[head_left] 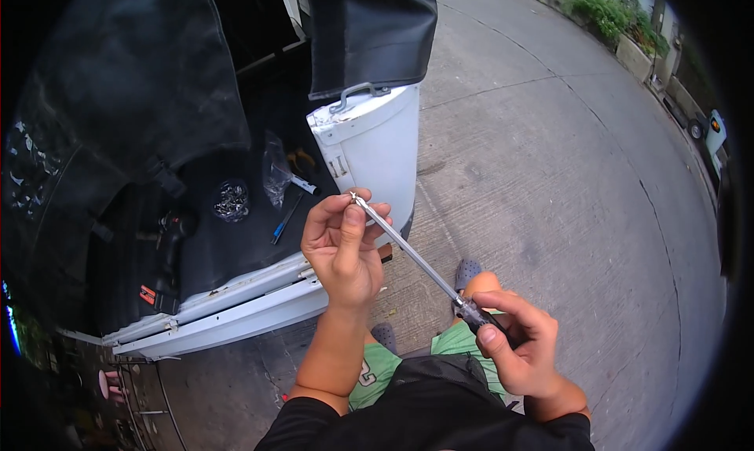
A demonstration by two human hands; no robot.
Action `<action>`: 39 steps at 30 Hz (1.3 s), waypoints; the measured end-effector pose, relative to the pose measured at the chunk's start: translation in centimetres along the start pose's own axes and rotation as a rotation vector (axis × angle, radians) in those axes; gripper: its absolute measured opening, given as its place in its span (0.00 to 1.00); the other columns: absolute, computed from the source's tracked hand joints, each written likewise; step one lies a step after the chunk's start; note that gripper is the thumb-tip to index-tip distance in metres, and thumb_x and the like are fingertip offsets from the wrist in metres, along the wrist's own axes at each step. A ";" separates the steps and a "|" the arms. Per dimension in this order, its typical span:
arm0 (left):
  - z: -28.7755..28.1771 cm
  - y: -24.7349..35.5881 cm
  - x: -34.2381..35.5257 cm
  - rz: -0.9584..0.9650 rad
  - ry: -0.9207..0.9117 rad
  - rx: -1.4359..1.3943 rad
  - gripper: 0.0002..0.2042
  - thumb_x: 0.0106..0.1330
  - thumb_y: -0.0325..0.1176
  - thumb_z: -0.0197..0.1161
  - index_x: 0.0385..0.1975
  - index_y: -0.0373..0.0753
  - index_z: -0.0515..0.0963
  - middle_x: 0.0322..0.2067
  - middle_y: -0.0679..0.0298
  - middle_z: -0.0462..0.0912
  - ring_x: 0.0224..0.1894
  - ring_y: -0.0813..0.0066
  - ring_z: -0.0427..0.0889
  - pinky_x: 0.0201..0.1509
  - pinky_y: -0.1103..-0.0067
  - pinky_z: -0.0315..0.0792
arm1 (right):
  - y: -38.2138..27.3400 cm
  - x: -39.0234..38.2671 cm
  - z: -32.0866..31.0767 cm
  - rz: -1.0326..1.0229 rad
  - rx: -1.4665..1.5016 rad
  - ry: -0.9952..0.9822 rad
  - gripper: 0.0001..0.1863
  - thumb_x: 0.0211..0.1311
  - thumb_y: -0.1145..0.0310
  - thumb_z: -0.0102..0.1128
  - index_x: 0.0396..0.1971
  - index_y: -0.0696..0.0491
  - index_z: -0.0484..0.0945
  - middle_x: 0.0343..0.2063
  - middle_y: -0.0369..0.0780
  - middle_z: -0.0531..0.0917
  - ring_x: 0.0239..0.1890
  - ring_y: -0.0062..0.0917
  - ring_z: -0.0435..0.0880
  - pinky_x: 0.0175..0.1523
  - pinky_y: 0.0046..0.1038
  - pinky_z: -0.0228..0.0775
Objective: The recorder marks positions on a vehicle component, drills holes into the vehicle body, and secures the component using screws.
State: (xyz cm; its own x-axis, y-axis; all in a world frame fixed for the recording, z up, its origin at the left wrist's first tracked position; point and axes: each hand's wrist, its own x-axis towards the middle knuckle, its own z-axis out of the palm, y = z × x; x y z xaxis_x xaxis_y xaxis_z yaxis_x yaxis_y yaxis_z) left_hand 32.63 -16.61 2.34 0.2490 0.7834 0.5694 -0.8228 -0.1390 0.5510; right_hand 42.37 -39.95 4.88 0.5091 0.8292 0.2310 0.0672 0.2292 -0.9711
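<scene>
My right hand (522,347) grips the dark handle of a long screwdriver (416,259), whose bright metal shaft slants up and to the left. My left hand (343,243) pinches the tip of the shaft between thumb and fingers, seemingly with a small screw there. Both hands are held above my knees, just in front of the white rear corner of a vehicle (373,149).
The open vehicle floor (236,231) is lined with a black mat and holds a pile of small metal parts (232,200), a clear plastic bag (276,168), pliers (301,162) and a blue-handled tool (284,222). Cracked concrete pavement (550,176) spreads to the right.
</scene>
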 end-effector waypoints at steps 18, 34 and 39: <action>6.0 0.8 3.4 -0.051 0.269 -0.143 0.11 0.77 0.31 0.62 0.51 0.42 0.69 0.42 0.59 0.86 0.44 0.70 0.90 0.45 0.78 0.88 | -4.3 3.5 2.7 -0.652 -0.749 0.077 0.23 0.51 0.88 0.70 0.51 0.61 0.83 0.45 0.51 0.84 0.34 0.32 0.91 0.35 0.26 0.84; -0.6 1.2 5.7 0.323 0.104 0.542 0.23 0.68 0.42 0.72 0.52 0.33 0.70 0.30 0.64 0.79 0.28 0.84 0.75 0.33 0.85 0.68 | -6.9 2.8 5.3 -0.818 -1.346 0.184 0.18 0.49 0.82 0.71 0.43 0.59 0.88 0.36 0.52 0.87 0.23 0.28 0.85 0.24 0.23 0.75; -1.2 0.8 8.5 0.086 -0.399 0.628 0.31 0.59 0.50 0.79 0.51 0.31 0.76 0.42 0.52 0.87 0.45 0.63 0.88 0.50 0.69 0.79 | -8.5 2.4 6.0 -0.928 -1.594 0.160 0.19 0.51 0.82 0.71 0.46 0.60 0.88 0.33 0.54 0.87 0.18 0.22 0.77 0.19 0.19 0.65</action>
State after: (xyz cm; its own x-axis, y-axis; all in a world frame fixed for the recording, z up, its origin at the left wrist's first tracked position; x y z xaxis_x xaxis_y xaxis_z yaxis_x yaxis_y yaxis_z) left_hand 33.48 -9.29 6.87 0.4618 0.4917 0.7382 -0.4314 -0.6027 0.6713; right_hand 37.91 -36.90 14.10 -0.0995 0.6614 0.7434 0.9363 -0.1907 0.2950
